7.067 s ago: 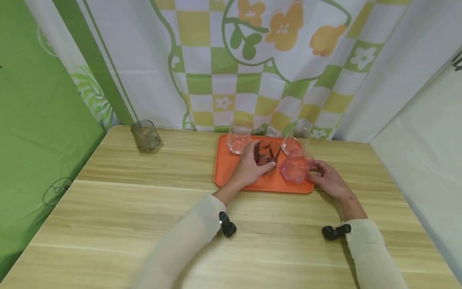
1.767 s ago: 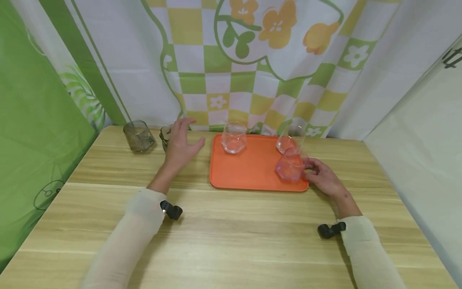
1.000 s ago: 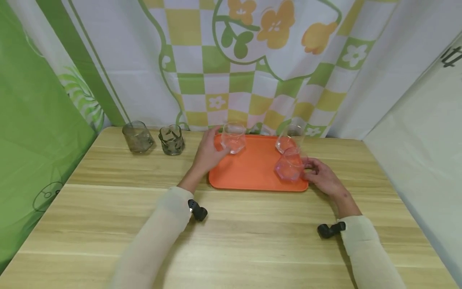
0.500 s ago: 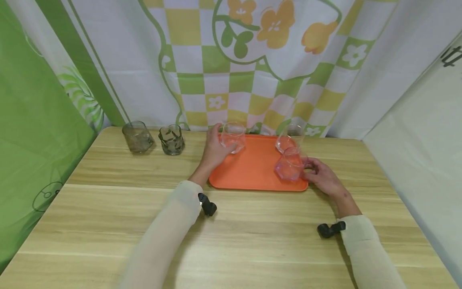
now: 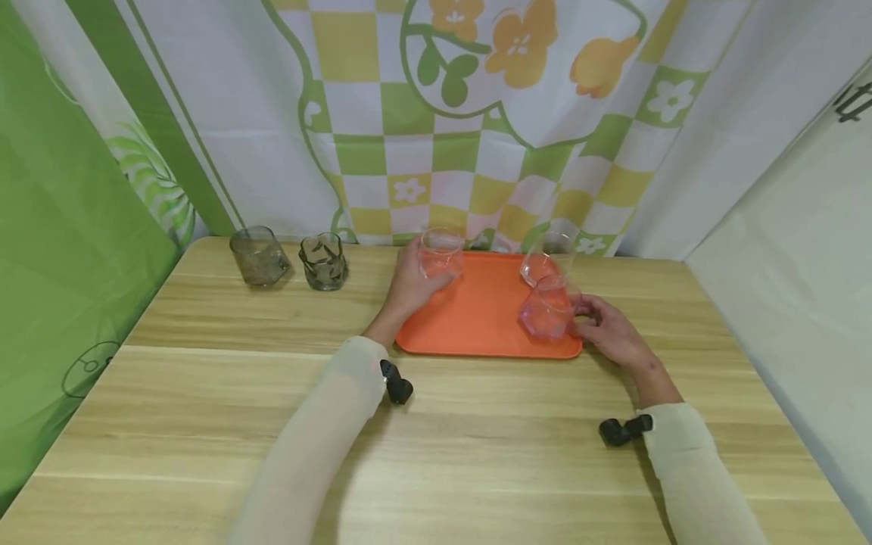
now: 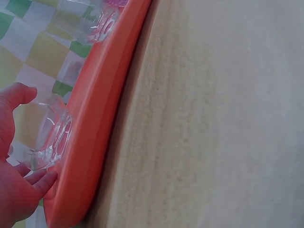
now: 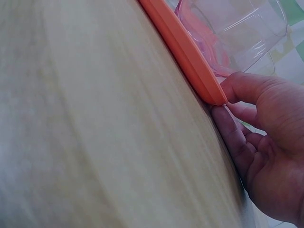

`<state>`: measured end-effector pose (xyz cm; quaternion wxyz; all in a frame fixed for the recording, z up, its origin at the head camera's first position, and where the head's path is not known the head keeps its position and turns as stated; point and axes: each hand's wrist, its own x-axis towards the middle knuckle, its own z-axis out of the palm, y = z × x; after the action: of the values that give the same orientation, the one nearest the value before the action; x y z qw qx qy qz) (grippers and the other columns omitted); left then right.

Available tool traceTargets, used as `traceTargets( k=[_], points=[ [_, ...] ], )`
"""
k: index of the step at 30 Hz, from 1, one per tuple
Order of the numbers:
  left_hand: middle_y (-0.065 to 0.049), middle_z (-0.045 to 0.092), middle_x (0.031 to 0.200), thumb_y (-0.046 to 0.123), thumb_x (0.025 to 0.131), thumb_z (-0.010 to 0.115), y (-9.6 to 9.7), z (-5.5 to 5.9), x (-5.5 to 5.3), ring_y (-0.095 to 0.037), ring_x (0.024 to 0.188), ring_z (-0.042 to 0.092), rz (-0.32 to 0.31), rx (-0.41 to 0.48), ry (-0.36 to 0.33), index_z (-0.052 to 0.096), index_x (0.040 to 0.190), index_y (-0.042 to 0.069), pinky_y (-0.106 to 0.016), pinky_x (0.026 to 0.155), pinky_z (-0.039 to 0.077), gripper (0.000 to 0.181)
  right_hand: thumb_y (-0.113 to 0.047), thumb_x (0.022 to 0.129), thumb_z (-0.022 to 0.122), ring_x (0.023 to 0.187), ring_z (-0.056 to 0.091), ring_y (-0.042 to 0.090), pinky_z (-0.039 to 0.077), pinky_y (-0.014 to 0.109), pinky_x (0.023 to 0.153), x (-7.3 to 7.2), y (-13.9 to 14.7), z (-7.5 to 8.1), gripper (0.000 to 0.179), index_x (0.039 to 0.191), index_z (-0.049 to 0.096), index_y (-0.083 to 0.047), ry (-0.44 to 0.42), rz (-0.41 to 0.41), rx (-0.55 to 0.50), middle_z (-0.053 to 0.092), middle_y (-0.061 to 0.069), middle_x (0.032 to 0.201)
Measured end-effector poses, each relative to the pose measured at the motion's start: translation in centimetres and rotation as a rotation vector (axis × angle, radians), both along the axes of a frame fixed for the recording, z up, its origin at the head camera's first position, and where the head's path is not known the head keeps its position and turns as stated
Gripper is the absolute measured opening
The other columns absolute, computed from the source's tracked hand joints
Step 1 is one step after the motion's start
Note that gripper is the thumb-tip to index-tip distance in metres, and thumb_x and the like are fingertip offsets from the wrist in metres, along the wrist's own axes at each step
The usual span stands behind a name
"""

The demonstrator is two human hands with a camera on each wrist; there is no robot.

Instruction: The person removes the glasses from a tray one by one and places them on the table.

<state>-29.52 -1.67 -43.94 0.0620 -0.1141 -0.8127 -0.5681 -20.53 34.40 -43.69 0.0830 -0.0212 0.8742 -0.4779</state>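
My left hand (image 5: 414, 284) holds a clear glass (image 5: 443, 253) at the back left of an orange tray (image 5: 470, 333). In the left wrist view, thumb and fingers curve around that glass (image 6: 56, 130), close to the tray's rim. My right hand (image 5: 609, 329) pinches the tray's right edge; the right wrist view has digits above and below the orange rim (image 7: 209, 85). Right beside those fingers a pink-tinted glass (image 5: 545, 318) stands on the tray. Behind it is another clear glass (image 5: 545, 265).
On the wooden table (image 5: 436, 454), left of the tray, stand a smoky grey glass (image 5: 260, 261) and a dark patterned glass (image 5: 324, 265). A checked curtain (image 5: 477, 151) hangs right behind the table's back edge.
My left hand has carried the dark patterned glass off the tray to the left, let it go, then come back and taken hold of the clear glass. My right hand stays put.
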Motion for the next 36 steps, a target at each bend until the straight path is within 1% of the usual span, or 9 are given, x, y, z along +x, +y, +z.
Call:
traceTargets(
  k=[9,14,17,21,24,26,31,33,36],
  points=[
    [-0.018,0.043,0.148,0.009,0.086,0.084,0.2,0.3,0.1,-0.031,0.133,0.046,-0.027,0.036,-0.007,0.036,0.154,0.002,-0.044,0.107,0.043,0.084,-0.011,0.099,0.066,0.097,0.062,0.012,0.053,0.021,0.079,0.1,-0.2,0.2,0.06,0.151,0.039,0.004,-0.005,-0.01,-0.009,0.051,0.025,0.135],
    [-0.016,0.05,0.143,0.004,0.084,0.083,0.2,0.5,-0.2,-0.031,0.128,0.053,-0.034,0.051,-0.014,0.039,0.152,0.002,-0.044,0.105,0.047,0.081,-0.01,0.099,0.067,0.096,0.062,0.012,0.053,0.022,0.079,0.0,-0.1,0.1,0.061,0.151,0.04,0.004,-0.006,-0.006,-0.023,0.051,0.025,0.135],
    [-0.015,0.054,0.14,0.002,0.082,0.083,0.1,0.6,-0.4,-0.03,0.125,0.056,-0.034,0.066,-0.006,0.042,0.151,0.002,-0.044,0.103,0.049,0.08,-0.01,0.099,0.067,0.098,0.062,0.015,0.053,0.021,0.079,-0.1,0.0,0.0,0.062,0.152,0.039,0.003,-0.014,-0.013,-0.009,0.051,0.024,0.136],
    [-0.013,0.056,0.138,0.005,0.082,0.084,0.0,0.6,-0.3,-0.028,0.121,0.057,-0.02,0.082,-0.018,0.043,0.152,0.004,-0.041,0.098,0.051,0.081,-0.011,0.099,0.066,0.1,0.061,0.018,0.052,0.02,0.08,-0.3,0.2,-0.2,0.063,0.153,0.038,0.003,-0.021,-0.017,0.007,0.05,0.024,0.138],
    [-0.015,0.056,0.136,0.007,0.082,0.085,-0.3,0.8,-0.2,-0.028,0.117,0.059,-0.016,0.102,-0.039,0.041,0.154,0.005,-0.04,0.092,0.054,0.084,-0.01,0.099,0.066,0.1,0.061,0.018,0.052,0.02,0.08,-0.3,0.3,-0.3,0.063,0.153,0.038,0.003,-0.022,-0.015,0.007,0.05,0.024,0.139],
    [-0.016,0.056,0.137,0.009,0.082,0.085,-0.5,1.0,-0.1,-0.029,0.117,0.059,-0.002,0.093,-0.048,0.04,0.154,0.005,-0.04,0.091,0.055,0.085,-0.01,0.099,0.066,0.1,0.061,0.018,0.052,0.02,0.08,-0.3,0.3,-0.3,0.062,0.153,0.037,0.003,-0.024,-0.013,0.007,0.05,0.024,0.139],
    [-0.018,0.051,0.143,0.014,0.082,0.086,-1.5,1.6,0.1,-0.03,0.12,0.057,0.033,0.065,-0.052,0.04,0.153,0.003,-0.042,0.096,0.052,0.085,-0.01,0.1,0.065,0.099,0.061,0.018,0.052,0.02,0.079,-0.5,0.3,-0.4,0.062,0.154,0.037,0.003,-0.027,-0.014,0.013,0.049,0.024,0.139],
    [-0.02,0.049,0.143,0.014,0.082,0.087,-2.0,1.9,0.3,-0.032,0.119,0.058,0.034,0.085,-0.054,0.04,0.153,0.002,-0.043,0.096,0.052,0.085,-0.01,0.1,0.065,0.099,0.061,0.018,0.052,0.02,0.079,-0.5,0.3,-0.4,0.062,0.154,0.037,0.004,-0.028,-0.014,0.01,0.049,0.024,0.138],
    [-0.02,0.048,0.142,0.017,0.082,0.087,-2.6,2.1,0.4,-0.033,0.12,0.056,0.058,0.076,-0.051,0.04,0.153,0.002,-0.045,0.097,0.051,0.086,-0.01,0.1,0.064,0.099,0.061,0.016,0.052,0.02,0.079,-0.5,0.4,-0.5,0.061,0.153,0.037,0.004,-0.023,-0.013,0.012,0.05,0.024,0.138]
  ],
)
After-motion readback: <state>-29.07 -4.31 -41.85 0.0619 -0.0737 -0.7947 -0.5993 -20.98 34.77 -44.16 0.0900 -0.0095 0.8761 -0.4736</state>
